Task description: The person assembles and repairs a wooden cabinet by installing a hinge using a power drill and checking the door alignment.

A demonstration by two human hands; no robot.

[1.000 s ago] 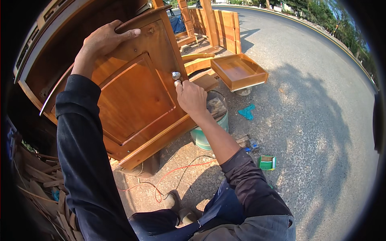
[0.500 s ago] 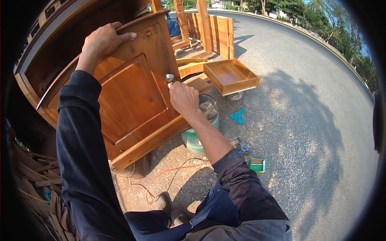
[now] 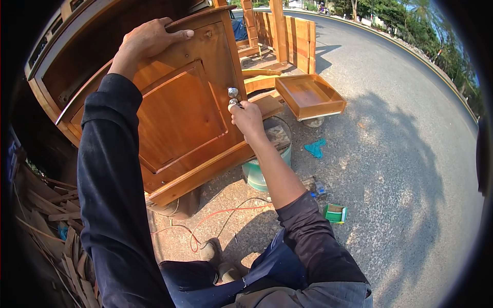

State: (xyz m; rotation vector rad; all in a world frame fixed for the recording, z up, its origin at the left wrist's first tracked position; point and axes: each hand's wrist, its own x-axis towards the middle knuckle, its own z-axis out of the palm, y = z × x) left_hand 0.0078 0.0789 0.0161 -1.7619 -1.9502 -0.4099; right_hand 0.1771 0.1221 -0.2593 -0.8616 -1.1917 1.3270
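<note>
A varnished brown wooden cabinet (image 3: 185, 113) with a raised-panel door stands tilted in front of me. Over its upper edge lies my left hand (image 3: 150, 40), gripping the door's top with the thumb on the front face. My right hand (image 3: 248, 119) pinches a small shiny metal knob (image 3: 234, 102) at the door's right side; the fingers partly cover it. Just above it is a round silver metal fitting (image 3: 233, 92), which I am not holding.
A wooden drawer (image 3: 313, 97) sits to the right on a small support. Below it lie a teal cloth (image 3: 315, 148) and a green box (image 3: 335, 213). A green bucket (image 3: 257, 174) stands beside the cabinet. An orange cord (image 3: 226, 211) crosses the ground, and wood scraps (image 3: 72, 226) pile up at left.
The whole scene has shifted right and slightly down in view as my head turned. My right fingers have shifted on the knob, showing more of it; my left hand stays on the door's top.
</note>
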